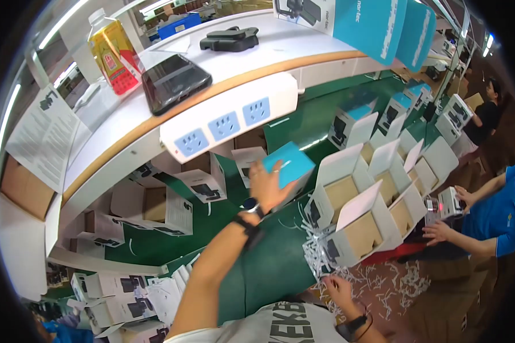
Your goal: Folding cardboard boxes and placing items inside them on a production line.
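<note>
Blue box has left hand gripping it, fingers spread. Right hand is right of the box, can't tell its grip tho.

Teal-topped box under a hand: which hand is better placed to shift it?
Probably the left hand: it's on the box, while the right hand is apart from it, beside paper shreds.

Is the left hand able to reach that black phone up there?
Probably, with a stretch: the left hand is on the blue-topped box, so it would have to leave that and go up past the white socket strip. Nothing covers the black phone.
</note>
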Available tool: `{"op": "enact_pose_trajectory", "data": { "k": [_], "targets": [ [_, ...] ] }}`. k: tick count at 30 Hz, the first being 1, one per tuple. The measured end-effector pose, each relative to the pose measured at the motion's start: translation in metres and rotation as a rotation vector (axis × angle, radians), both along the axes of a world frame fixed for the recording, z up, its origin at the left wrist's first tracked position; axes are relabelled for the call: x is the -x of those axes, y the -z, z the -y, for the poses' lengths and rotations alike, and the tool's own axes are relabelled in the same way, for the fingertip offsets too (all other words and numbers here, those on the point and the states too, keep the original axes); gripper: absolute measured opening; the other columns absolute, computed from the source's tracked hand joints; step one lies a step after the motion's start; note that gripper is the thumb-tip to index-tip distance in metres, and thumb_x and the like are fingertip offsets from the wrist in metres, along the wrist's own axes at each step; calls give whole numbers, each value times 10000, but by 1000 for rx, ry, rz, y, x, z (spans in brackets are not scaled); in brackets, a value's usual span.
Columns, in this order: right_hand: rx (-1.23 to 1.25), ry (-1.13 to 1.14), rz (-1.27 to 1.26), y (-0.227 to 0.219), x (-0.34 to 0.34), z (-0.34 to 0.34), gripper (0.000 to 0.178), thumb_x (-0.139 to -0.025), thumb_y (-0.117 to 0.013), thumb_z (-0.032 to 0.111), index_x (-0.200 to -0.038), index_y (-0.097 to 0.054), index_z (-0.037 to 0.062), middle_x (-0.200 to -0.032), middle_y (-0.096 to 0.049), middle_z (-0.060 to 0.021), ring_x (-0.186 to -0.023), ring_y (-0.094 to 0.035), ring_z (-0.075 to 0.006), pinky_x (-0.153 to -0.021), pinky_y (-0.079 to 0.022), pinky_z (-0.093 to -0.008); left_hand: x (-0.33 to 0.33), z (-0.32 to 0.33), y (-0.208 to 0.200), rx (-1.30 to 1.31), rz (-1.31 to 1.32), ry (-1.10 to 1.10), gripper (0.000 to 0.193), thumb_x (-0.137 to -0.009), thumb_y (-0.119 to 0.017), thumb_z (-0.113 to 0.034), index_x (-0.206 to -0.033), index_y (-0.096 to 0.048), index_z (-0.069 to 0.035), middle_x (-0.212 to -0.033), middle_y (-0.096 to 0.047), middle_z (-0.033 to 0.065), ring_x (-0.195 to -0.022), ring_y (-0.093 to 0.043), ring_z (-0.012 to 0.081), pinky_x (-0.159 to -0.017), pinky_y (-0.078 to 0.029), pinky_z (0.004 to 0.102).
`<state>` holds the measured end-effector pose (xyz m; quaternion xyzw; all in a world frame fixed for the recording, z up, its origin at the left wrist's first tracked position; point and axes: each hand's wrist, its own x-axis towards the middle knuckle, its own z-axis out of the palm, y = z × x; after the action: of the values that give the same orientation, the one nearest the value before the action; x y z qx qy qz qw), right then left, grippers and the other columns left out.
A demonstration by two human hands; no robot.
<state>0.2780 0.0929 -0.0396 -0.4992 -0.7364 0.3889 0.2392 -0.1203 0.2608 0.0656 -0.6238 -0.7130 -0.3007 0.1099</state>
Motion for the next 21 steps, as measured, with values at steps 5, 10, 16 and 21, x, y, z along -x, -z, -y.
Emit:
{"op": "enact_pose_trajectory", "data": {
  "k": [5,10,16,21],
  "targets": [
    [409,217,-276,48,-22,22,234,-1023,-664,193,-1114,-712,-18,-814,-687,-42,-668,-592,-108,-601,-476,-300,-19,-121,41,-149,-172,-148,810,-880,-663,-669,-1453,-588,-101,-1427,-480,431,-1344,-440,603,-1143,-343,657],
    [649,461,-329,64,-68,45,245,-1043,-626,216,-1034,-695,-19,-757,-623,-5,-651,-553,-107,-605,-455,-295,-9,-158,-58,424,84,226,582,-898,-686,-472,-1351,-647,-110,-1296,-653,244,-1218,-609,428,-1051,-468,553],
    [385,-12,-113,57,-40,23,246,-1037,-620,222,-1032,-709,-7,-816,-681,-74,-724,-633,-162,-679,-493,-322,116,-41,-64,714,-121,-19,311,-786,-649,-81,-1072,-771,-99,-1150,-740,127,-1048,-699,381,-840,-576,487],
    [2,-246,-189,-17,41,-17,333,-882,-773,139,-1173,-682,8,-1014,-688,-126,-960,-670,-221,-853,-522,-341,53,134,-73,434,-164,191,267,-779,-652,-73,-974,-803,-176,-1103,-768,36,-1158,-673,308,-936,-547,422]
  ]
}}
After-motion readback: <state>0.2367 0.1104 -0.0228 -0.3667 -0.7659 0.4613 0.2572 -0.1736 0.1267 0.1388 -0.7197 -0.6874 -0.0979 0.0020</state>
